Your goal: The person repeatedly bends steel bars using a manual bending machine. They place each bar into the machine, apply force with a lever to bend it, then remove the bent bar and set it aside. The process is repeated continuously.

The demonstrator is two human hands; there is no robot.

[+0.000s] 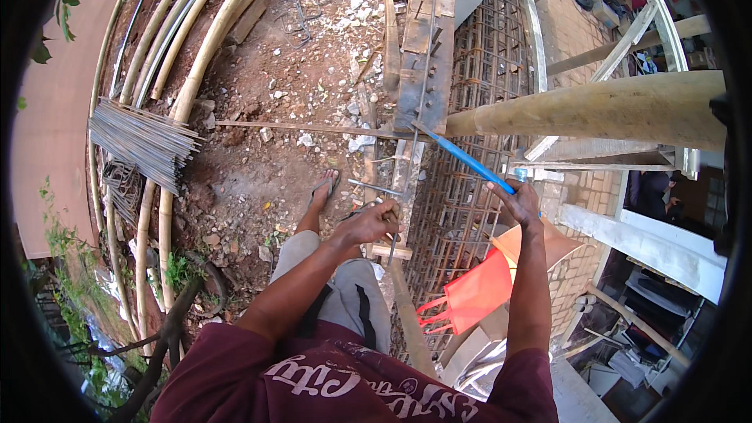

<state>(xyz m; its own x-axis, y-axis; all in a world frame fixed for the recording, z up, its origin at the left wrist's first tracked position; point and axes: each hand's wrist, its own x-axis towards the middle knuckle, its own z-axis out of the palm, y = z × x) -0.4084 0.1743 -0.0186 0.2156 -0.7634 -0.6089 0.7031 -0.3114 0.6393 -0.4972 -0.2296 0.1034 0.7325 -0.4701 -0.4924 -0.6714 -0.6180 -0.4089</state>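
Observation:
My right hand is closed round the end of a long blue-handled rebar bender. The bender's metal tip meets a thin steel rod at the near end of a timber bending board with several upright metal pegs. Along that board and toward me runs the steel rod. Near the rod's lower end my left hand is closed, its fingers curled around it. Another short rod lies just beyond my left hand.
Right of the board lies a long rusty rebar cage, crossed by a thick bamboo pole. An orange-red bag rests beside my right forearm. Cut rods are piled on bamboo poles at left. A person is at far right.

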